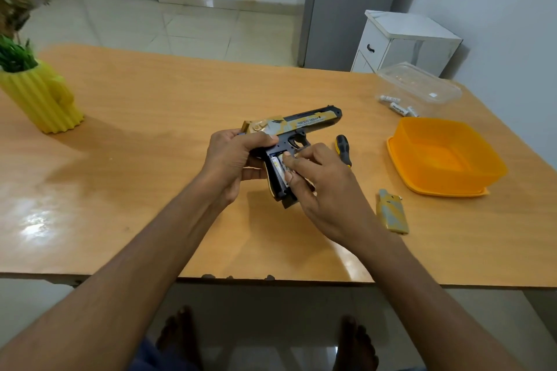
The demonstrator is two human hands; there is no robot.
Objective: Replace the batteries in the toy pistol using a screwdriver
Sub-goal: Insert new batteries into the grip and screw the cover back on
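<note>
Plainly gold-and-black toy pistol (301,125), handle uncovered

Even, fairly bright indoor light from overhead. Strong glare patch on the glossy orange-brown wooden table (144,117) near its front left corner. Soft shadows under hands and beside the ribbed yellow vase (42,99). Wide-angle bending at edges; slight overall softness.

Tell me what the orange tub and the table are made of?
The orange tub looks like plastic: light glows through its thin, smooth walls. The table looks like wood or a wood-look coating, with fine grain lines and a glossy top that reflects light. Which one, I can't tell.
</note>
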